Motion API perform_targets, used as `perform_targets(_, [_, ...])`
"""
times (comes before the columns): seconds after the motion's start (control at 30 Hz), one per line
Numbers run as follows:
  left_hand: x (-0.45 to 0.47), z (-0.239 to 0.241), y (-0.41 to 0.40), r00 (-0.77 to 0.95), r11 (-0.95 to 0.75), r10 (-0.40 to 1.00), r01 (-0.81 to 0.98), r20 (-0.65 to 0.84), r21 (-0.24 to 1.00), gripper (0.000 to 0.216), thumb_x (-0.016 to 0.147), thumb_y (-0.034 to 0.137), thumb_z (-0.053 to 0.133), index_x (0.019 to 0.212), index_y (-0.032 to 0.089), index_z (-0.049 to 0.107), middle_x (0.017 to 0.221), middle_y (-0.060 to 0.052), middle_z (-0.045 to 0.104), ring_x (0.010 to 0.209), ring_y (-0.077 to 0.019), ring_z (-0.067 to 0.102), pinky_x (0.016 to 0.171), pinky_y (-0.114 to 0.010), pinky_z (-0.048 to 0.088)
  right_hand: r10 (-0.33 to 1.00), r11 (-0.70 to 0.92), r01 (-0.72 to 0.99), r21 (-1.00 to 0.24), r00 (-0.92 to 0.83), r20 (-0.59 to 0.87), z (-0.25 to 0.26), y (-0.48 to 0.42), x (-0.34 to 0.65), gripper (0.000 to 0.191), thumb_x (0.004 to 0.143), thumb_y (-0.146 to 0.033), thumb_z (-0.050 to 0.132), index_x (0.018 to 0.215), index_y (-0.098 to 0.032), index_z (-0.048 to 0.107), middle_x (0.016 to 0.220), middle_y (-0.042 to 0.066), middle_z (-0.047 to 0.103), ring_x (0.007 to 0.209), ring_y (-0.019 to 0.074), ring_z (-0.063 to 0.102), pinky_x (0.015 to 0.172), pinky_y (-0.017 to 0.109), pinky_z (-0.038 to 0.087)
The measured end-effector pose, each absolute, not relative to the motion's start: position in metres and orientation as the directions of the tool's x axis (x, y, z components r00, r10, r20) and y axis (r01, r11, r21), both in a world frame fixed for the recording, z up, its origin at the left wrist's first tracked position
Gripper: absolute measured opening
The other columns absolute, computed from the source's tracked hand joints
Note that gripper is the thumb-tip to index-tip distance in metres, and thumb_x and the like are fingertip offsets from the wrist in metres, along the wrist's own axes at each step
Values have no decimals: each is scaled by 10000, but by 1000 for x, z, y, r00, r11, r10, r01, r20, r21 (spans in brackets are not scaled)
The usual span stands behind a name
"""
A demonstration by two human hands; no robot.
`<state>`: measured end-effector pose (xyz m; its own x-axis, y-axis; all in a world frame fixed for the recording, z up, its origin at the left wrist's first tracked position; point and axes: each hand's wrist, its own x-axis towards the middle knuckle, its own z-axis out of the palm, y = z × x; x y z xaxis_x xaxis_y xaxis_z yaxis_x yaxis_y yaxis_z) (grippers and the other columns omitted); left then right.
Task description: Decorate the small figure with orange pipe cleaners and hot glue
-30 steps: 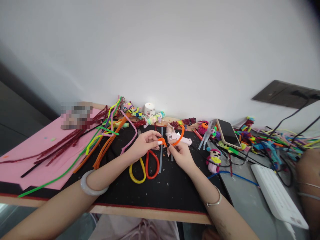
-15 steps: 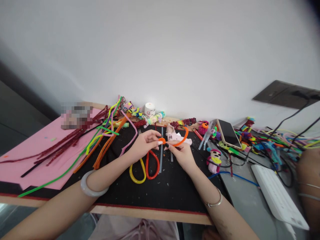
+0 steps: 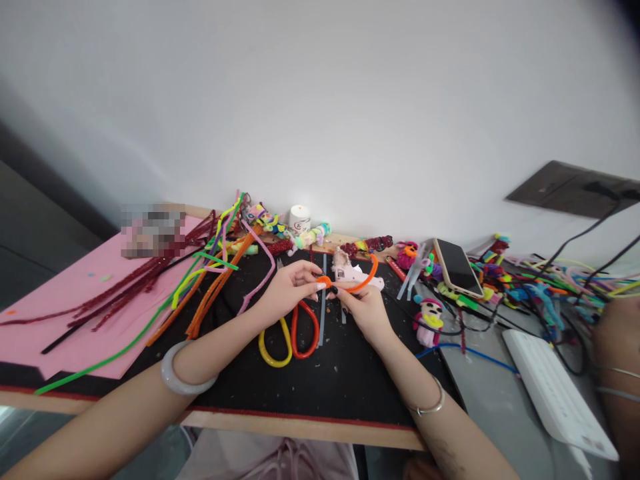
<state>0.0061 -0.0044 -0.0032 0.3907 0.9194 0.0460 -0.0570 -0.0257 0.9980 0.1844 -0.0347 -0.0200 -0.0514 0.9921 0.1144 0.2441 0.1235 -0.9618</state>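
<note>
Between my two hands is an orange pipe cleaner (image 3: pixel 372 269), coiled at one end, its free length curving up over my right hand. My left hand (image 3: pixel 294 288) pinches the coiled end between thumb and fingers. Just beside it, my right hand (image 3: pixel 364 308) grips the same pipe cleaner close to the coil. Below my left hand lie scissors (image 3: pixel 306 351) with one yellow and one red handle loop; the blades are mostly hidden by my hand. A pale pink glue gun (image 3: pixel 361 275) rests behind my right hand, partly covered.
Pipe cleaners (image 3: pixel 220 280) in several colours spread over a pink sheet (image 3: pixel 60 313) at left. A small pink doll (image 3: pixel 429 323), a phone (image 3: pixel 457 267) and a white power strip (image 3: pixel 557 393) with cables are at right. Another person's arm (image 3: pixel 617 360) shows at the right edge.
Both hands stay in nearly the same place on the orange pipe cleaner. Its free curved end has shifted very slightly; the rest looks unchanged.
</note>
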Motion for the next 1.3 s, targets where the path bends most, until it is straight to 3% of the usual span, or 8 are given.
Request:
perform_targets(1.0, [8,-4,-6,424,12,906,-53,12,999,249,689,167,647,904,135,524,592,38,612,549,-116,622,603,-241,492,998,31,61,-998,-61,27,-16,-37,179,226,741,-323,640,829,-138,733,535,10,586,422,62,336,400,206,230])
perform_targets(1.3, [8,-6,-6,443,15,896,-63,14,998,292,680,229,683,909,141,525,571,46,596,541,-120,617,590,-245,487,996,21,37,-999,-91,17,-10,-38,179,223,715,-335,657,796,-143,735,544,11,607,410,60,337,385,203,234])
